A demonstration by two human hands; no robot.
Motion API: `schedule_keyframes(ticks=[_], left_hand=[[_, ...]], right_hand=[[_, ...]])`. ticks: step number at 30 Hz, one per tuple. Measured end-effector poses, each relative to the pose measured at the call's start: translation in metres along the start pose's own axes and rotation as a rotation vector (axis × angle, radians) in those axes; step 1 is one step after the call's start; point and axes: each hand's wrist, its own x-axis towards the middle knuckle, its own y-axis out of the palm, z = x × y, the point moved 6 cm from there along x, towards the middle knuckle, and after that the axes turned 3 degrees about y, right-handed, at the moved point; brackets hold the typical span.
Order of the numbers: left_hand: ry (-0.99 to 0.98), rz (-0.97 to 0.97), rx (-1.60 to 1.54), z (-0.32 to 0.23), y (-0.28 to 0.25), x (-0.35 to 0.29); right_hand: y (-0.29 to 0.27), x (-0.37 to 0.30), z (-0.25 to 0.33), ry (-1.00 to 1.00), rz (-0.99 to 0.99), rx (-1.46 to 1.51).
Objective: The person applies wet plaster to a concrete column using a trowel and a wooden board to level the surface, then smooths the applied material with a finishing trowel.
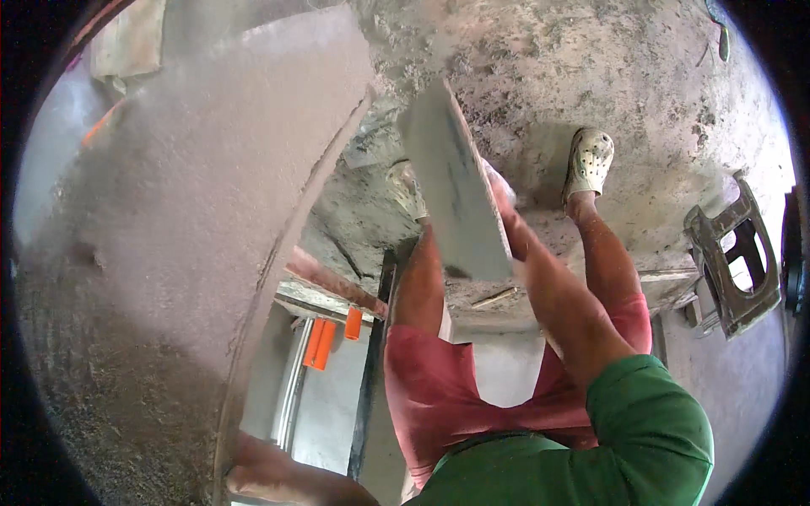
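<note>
My right hand (501,194) is closed behind a long flat plastering float (451,194), gripping it from the back. The float's broad grey face is smeared with wet mortar and is tilted up, apart from the wall. To its left spreads a large plastered surface (202,160), smooth and pale toward the top, rougher and darker at the lower left. My left hand (251,472) is low at the left, against the edge of that surface. Its fingers are blurred and partly hidden by the edge.
Mortar crumbs lie over the rough floor (641,76) around my clog-covered feet. A brown plastic stool (734,261) lies tipped at the right. Below left, an opening shows a wooden beam (337,282), orange blocks (318,343) and a metal pipe (293,384). A wood stick (495,298) lies between my legs.
</note>
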Motion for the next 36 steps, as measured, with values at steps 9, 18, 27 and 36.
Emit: schedule_keyframes(ticks=[9,18,27,36], left_hand=[[-0.011,0.02,0.026,0.012,0.012,-0.008],[-0.013,0.033,0.038,0.02,0.007,-0.007],[-0.023,0.042,0.058,0.028,0.013,-0.004],[-0.015,0.049,0.058,0.027,0.016,0.002]], right_hand=[[0.073,-0.03,0.003,0.316,-0.133,0.316],[0.091,-0.006,0.0,0.329,-0.154,0.287],[0.084,0.006,-0.006,0.338,-0.127,0.275],[0.081,-0.023,-0.001,0.344,-0.076,0.353]])
